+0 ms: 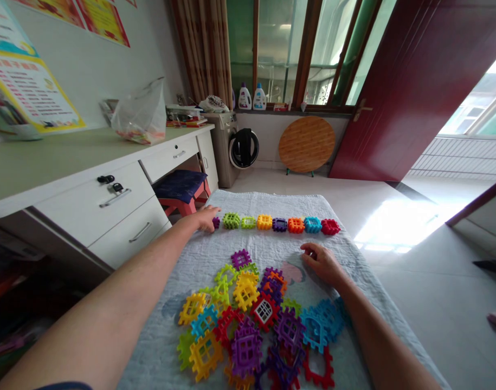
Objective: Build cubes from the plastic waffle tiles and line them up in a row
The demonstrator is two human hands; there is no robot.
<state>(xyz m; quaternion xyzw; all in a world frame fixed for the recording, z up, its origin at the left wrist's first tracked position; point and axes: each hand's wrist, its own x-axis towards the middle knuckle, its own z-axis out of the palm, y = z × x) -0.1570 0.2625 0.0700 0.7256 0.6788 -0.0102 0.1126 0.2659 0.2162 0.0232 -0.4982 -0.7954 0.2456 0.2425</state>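
At the far left of the table my left hand closes its fingers round a small purple building block. That block sits at the left end of a row of stacked blocks: green, light green, yellow, dark purple, orange, blue and red. My right hand rests on the cloth below the row, fingers loosely bent and apart, holding nothing. Nearer me lies a loose heap of notched window-shaped pieces, including a purple piece and a yellow piece.
A pale quilted cloth covers the table. To the left stand a white desk and a stool. Behind are a washing machine with its door ajar, a round wooden tabletop and a red door.
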